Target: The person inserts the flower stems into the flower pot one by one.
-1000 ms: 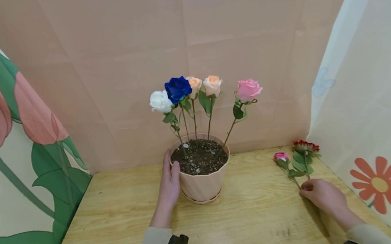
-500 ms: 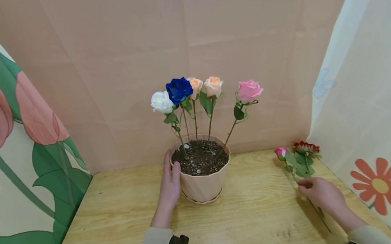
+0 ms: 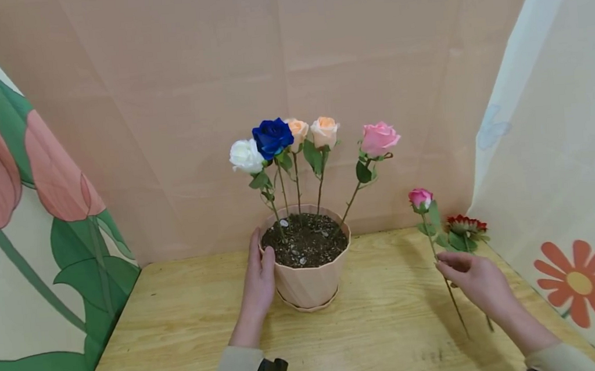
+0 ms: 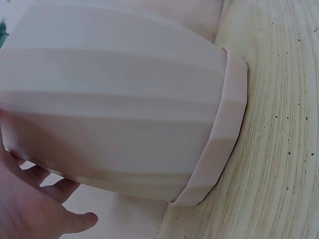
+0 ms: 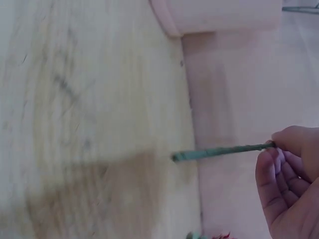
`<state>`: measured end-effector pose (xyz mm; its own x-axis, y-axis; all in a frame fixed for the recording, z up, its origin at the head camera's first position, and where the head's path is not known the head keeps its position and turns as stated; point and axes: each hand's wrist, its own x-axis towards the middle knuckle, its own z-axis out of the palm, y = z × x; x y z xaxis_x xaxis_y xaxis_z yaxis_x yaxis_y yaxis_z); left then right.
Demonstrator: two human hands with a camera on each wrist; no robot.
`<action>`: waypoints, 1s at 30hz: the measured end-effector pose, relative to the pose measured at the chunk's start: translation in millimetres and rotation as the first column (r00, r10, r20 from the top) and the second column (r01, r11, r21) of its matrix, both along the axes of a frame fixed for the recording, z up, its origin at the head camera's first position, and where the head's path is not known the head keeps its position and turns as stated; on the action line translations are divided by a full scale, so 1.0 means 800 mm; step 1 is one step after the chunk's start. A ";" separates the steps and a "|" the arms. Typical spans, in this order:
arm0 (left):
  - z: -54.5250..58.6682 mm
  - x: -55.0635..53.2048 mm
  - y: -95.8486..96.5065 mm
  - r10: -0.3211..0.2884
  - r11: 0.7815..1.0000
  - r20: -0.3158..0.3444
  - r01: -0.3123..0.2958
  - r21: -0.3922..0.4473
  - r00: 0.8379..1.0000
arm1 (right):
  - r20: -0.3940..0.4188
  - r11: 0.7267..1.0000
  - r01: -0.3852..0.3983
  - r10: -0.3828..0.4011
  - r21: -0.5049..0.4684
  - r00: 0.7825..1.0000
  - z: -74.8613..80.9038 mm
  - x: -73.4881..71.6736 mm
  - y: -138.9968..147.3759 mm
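Observation:
A pale pink flowerpot (image 3: 308, 286) on a saucer holds dark soil (image 3: 307, 243). Standing in it are a white rose (image 3: 246, 156), a blue rose (image 3: 273, 137), two peach roses, one of them a peach rose (image 3: 324, 131) on the right, and a leaning pink rose (image 3: 379, 139). My left hand (image 3: 256, 279) rests against the pot's left side, its fingers fairly straight. On the right, my right hand (image 3: 477, 282) pinches the stem of a bright pink rose (image 3: 421, 198), held upright. The right wrist view shows the green stem (image 5: 219, 152) with its lower end free.
A dark red flower (image 3: 467, 224) with green leaves lies on the wooden table (image 3: 182, 322) behind my right hand. A plain pinkish backdrop (image 3: 191, 100) stands behind the pot. Printed floral sheets, with an orange flower (image 3: 578, 283) on one, flank both sides.
My right hand has lifted the bright pink rose off the table, tipping it upright and moving slightly left and away from me. The left hand and the pot stay in place.

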<state>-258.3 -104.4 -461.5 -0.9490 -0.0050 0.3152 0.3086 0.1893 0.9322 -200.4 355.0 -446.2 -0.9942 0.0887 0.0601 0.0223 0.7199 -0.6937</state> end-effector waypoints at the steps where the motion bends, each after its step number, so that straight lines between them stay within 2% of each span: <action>1: 0.000 0.000 0.000 -0.001 1.000 0.000 0.001 0.000 1.000 | -0.002 1.000 0.003 -0.003 -0.015 1.000 0.004 0.001 -0.003; 4: -0.001 0.000 0.000 -0.004 1.000 0.002 0.004 -0.003 1.000 | -0.025 0.999 0.006 -0.007 -0.039 1.000 0.015 0.005 -0.014; 7: -0.002 0.000 -0.001 -0.005 1.000 -0.001 0.005 -0.005 1.000 | -0.088 0.999 0.001 -0.006 -0.049 0.996 0.027 0.010 -0.025; 12: -0.002 0.000 -0.002 -0.006 1.000 -0.004 0.006 -0.001 1.000 | -0.232 1.000 -0.004 -0.003 -0.030 0.973 0.050 0.020 -0.046; 15: -0.003 -0.001 -0.002 -0.007 1.000 -0.002 0.007 -0.002 1.000 | -0.278 1.000 -0.004 -0.002 -0.020 0.961 0.066 0.026 -0.059; 24: -0.001 0.002 -0.001 -0.005 1.000 0.023 0.005 -0.011 1.000 | -0.375 0.993 -0.064 0.023 -0.098 0.927 0.114 0.041 -0.096; 30: 0.000 0.001 -0.002 -0.011 1.000 0.006 0.011 -0.006 1.000 | -0.390 0.990 -0.093 0.045 -0.107 0.920 0.148 0.054 -0.130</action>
